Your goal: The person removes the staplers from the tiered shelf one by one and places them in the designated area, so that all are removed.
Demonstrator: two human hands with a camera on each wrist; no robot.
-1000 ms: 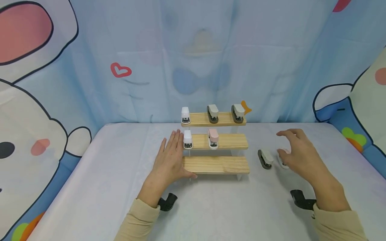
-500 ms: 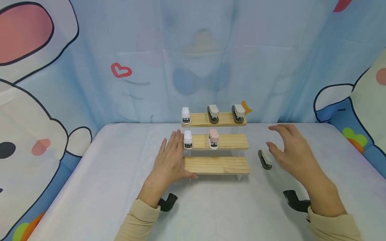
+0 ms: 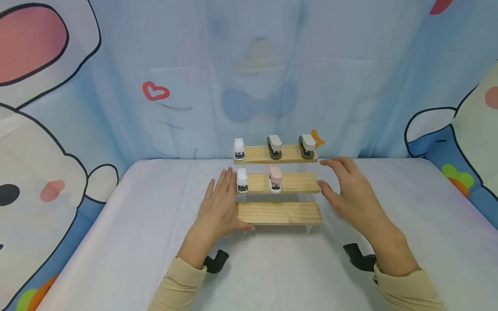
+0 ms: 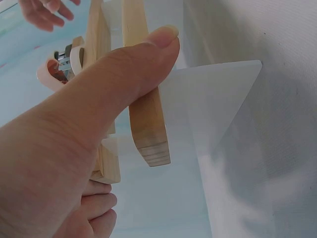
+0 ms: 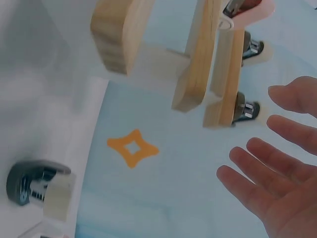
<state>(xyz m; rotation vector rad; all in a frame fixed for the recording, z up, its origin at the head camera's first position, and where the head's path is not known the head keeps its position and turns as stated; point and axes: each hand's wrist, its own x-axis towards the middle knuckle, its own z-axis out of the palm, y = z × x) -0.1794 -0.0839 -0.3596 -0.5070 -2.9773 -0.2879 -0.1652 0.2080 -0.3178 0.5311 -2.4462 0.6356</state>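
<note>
The right hand (image 3: pixel 352 196) has passed the grey stapler (image 5: pixel 37 191); its parted, empty fingers seem just beside the rack (image 3: pixel 297 181). The left hand (image 3: pixel 218 207) stays straight-fingered; thumb on the lowest plank (image 3: pixel 280 211).

Head cam: fwd/down at rack (image 3: pixel 280 213) from front, farthest. Wrist cams: close, L at its left end, R its right; both show pink stapler (image 3: pixel 275 175).

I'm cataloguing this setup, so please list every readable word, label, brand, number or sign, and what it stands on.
There is no readable text anywhere.
Pink stapler, white staplers, gray-and-white staplers: any markings are too small to read.
Wooden shelf rack: no lettering visible.
Blue curtain: printed drawings only, such as a red heart outline and an orange star.
</note>
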